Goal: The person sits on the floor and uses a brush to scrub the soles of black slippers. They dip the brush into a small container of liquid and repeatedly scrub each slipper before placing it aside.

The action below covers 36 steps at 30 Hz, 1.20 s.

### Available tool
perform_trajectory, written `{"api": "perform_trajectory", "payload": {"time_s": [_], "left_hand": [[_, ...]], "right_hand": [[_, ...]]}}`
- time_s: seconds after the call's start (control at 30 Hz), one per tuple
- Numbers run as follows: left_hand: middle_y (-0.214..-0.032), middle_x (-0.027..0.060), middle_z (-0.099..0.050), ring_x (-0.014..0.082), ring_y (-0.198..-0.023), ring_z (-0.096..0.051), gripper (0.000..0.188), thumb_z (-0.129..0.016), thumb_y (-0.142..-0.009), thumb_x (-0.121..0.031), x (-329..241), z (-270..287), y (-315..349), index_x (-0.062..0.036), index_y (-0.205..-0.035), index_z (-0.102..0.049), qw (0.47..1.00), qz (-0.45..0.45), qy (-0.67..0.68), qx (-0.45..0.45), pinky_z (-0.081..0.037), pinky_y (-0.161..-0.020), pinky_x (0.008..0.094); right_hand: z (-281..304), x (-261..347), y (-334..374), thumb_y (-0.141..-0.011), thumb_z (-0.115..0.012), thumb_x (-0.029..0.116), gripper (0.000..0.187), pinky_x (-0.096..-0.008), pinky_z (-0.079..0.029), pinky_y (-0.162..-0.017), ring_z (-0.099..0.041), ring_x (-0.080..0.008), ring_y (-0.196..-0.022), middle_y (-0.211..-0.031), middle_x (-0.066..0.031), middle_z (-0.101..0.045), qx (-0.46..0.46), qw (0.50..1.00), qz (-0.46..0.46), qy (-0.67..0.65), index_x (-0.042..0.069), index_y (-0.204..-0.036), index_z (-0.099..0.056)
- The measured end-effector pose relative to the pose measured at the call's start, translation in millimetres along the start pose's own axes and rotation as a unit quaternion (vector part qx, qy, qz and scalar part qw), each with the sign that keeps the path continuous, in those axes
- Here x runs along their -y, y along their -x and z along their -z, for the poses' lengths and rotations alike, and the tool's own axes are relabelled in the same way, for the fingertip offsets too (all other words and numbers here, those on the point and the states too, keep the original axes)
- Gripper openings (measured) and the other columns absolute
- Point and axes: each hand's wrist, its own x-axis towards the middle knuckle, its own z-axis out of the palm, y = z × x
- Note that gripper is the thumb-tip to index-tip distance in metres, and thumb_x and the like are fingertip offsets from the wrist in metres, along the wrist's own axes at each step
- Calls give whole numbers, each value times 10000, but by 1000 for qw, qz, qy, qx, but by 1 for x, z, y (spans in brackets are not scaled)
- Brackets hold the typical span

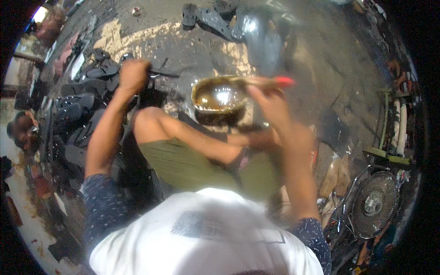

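My left hand (134, 75) is closed, with a thin dark strap-like piece (165, 73) sticking out to its right. My right hand (271, 104), somewhat blurred, grips a wooden handle (262, 82) with a bright red end (284, 81). That handle looks like a brush's, but no bristles show. Its left end reaches the rim of an oblong tub (196, 101) holding shiny amber liquid (208, 98). The tub stands on the floor in front of my crossed legs (197, 140), between my hands.
Dark footwear parts (75, 107) are heaped along my left. Several dark sole-shaped pieces (211, 23) lie at the far side, beside a shiny grey patch (263, 46). At the right are a round fan (373, 204), tan shoe-shaped forms (337, 176) and a green frame (387, 153).
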Motion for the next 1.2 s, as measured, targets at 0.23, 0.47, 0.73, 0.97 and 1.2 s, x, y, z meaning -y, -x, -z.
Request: {"api": "perform_trajectory", "payload": {"time_s": [0.23,0.47,0.73,0.97,1.2], "left_hand": [[-1543,15,-464,347,-1489,-306,103,-674,-745,-50,-43,154,138,-135,-749,-615,986,-149,-40,-59,-265,-1187,594],[-1623,225,-273,358,-1501,-282,969,-812,-771,-167,-131,86,205,-28,-1565,-274,878,240,409,-73,-242,-1220,451],[-1401,174,-585,273,-1279,-569,710,-720,-921,-392,-127,124,155,-6,-1463,-475,737,218,627,-131,-404,-1130,406],[-1324,96,-623,244,-1196,-608,590,-496,-1016,-551,-225,108,132,-91,-1382,-536,117,182,974,-62,-490,-1047,410],[-1295,123,-639,263,-1173,-612,696,-454,-997,-635,-226,97,130,-65,-1390,-524,74,127,985,-95,-484,-1036,425]], "right_hand": [[-105,-48,-59,-877,-736,388,331,-466,-512,-860,-664,-359,-940,-977,-183,-712,154,903,123,382,131,-1086,-750],[-35,-21,-38,-898,-745,291,314,-368,-524,-900,-698,-200,-1001,-1066,-115,-747,46,996,65,-39,73,-1123,-737],[56,18,-6,-929,-748,313,311,-291,-517,-708,-638,-99,-801,-930,-41,-736,-127,988,-89,-13,22,-1037,-731],[-101,82,60,-977,-652,210,274,-379,-478,-984,-637,-293,-1104,-1118,-155,-683,30,979,121,-161,2,-1154,-673],[-97,79,76,-869,-761,55,280,-371,-497,-961,-680,-231,-976,-1028,-90,-711,38,953,254,-162,36,-1137,-679]]}}
